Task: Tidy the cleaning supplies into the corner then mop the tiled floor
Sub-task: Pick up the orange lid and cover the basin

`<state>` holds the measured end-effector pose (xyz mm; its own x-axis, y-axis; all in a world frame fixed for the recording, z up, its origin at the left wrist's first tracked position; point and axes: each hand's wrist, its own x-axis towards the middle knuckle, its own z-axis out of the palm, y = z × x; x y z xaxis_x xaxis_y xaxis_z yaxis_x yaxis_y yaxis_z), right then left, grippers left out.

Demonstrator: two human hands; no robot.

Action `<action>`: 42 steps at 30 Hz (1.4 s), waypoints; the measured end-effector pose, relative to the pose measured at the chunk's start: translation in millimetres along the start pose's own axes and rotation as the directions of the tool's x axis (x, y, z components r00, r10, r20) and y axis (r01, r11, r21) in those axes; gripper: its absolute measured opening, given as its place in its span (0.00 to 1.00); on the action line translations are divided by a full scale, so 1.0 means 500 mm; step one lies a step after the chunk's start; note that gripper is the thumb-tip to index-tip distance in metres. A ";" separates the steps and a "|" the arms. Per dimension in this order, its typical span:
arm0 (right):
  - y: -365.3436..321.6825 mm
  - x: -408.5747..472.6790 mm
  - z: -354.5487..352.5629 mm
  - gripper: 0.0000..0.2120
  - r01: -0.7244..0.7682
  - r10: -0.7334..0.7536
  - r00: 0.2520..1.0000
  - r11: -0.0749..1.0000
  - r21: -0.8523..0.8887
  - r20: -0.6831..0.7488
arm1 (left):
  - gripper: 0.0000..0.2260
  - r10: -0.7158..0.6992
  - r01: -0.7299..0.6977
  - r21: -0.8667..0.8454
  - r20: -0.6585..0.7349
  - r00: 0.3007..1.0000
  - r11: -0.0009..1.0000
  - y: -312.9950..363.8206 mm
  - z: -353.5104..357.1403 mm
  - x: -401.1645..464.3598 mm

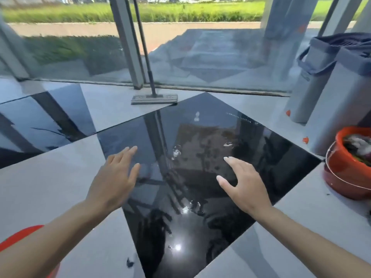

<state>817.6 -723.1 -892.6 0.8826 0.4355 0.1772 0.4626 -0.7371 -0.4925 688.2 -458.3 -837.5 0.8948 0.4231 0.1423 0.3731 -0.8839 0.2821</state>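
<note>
A flat grey mop (pixel 154 98) stands on the floor at the glass wall, its dark handle leaning up against the window frame. At the right edge sits an orange bucket (pixel 341 173) with wet cloths inside, and behind it stand two tall grey mop buckets (pixel 329 109). The tiled floor (pixel 192 157) is glossy, in black and pale grey squares, with wet patches on the black tile. My left hand (pixel 114 177) and my right hand (pixel 245 181) hover over that black tile, fingers spread, holding nothing. Both are well short of the mop.
A glass wall with a metal frame post (pixel 128 43) closes off the far side; grass and a path lie outside. Something orange-red (pixel 22 235) shows at the lower left edge, partly hidden by my left arm.
</note>
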 end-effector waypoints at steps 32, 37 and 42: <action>-0.651 -0.165 0.617 0.33 -0.120 0.026 0.678 0.990 0.075 0.734 | 0.08 -0.914 0.703 -0.686 0.384 0.131 -0.187 -0.768 0.143 -0.463; -0.656 -0.174 0.673 0.23 -0.459 0.166 0.594 0.874 0.162 0.787 | 0.05 -0.842 0.573 -0.738 0.520 0.145 -0.357 -0.767 0.156 -0.453; -0.661 -0.186 0.679 0.06 -0.565 0.219 0.577 0.802 0.191 0.787 | 0.04 -0.782 0.607 -0.722 0.571 0.250 -0.333 -0.752 0.151 -0.469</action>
<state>554.4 -344.6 -1035.7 0.5445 0.4966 -0.6760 -0.1437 -0.7388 -0.6585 356.7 -240.2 -1048.7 0.0724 0.6832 -0.7266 0.2416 0.6948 0.6774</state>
